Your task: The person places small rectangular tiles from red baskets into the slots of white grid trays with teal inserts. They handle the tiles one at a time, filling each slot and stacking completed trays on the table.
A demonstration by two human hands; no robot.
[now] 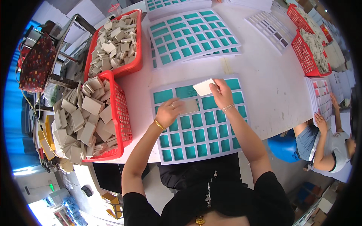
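White table (264,83), pale square tile (204,87)

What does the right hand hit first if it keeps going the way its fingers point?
Likely the far rim of the grid tray: the right hand points up-left with a white tile. Hand height is unclear.

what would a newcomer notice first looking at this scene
First, the white grid tray with teal cells at the centre, where the right hand holds a pale tile at its top edge and the left hand presses another tile onto a cell. Next, two red baskets heaped with tiles on the left. A second person sits at the right.
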